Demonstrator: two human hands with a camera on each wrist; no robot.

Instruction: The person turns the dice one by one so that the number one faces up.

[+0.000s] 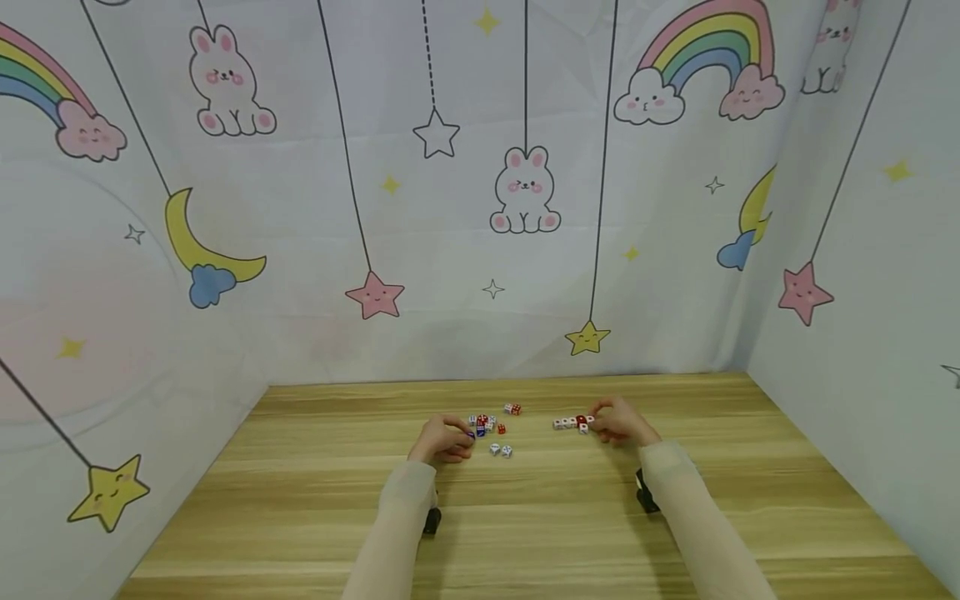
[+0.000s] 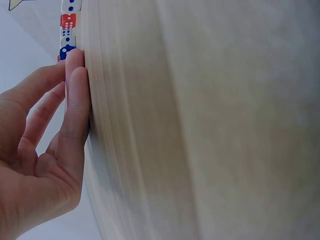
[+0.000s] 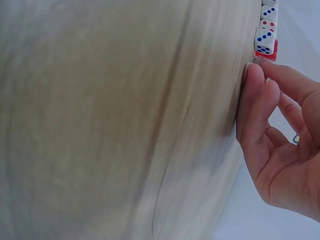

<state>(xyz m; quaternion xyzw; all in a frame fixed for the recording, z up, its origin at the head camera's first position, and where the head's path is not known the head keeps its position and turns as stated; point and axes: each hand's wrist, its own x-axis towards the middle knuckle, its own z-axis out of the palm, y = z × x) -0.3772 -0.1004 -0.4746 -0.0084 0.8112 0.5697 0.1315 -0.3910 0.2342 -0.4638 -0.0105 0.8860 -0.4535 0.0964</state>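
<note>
Over the left part of the dice, the left hand (image 1: 444, 439) pinches a blue die (image 1: 470, 434) at its fingertips, beside a loose cluster of white, red and blue dice. In the left wrist view, the left hand's fingers (image 2: 76, 95) mostly cover that die. The right hand (image 1: 621, 422) is at the right end of a short row of white dice (image 1: 566, 423) with a red die (image 1: 581, 421) in it. Its thumb and fingers pinch a white die (image 1: 590, 419) there. Another white die (image 1: 583, 428) lies just in front of the red one.
Two white dice (image 1: 501, 451) lie nearer the person, and a lone red die (image 1: 502, 428) is right of the cluster. A white and a red die (image 1: 516, 409) sit together farther back. The wooden table (image 1: 525, 533) meets patterned cloth walls (image 1: 465, 333) behind and at both sides.
</note>
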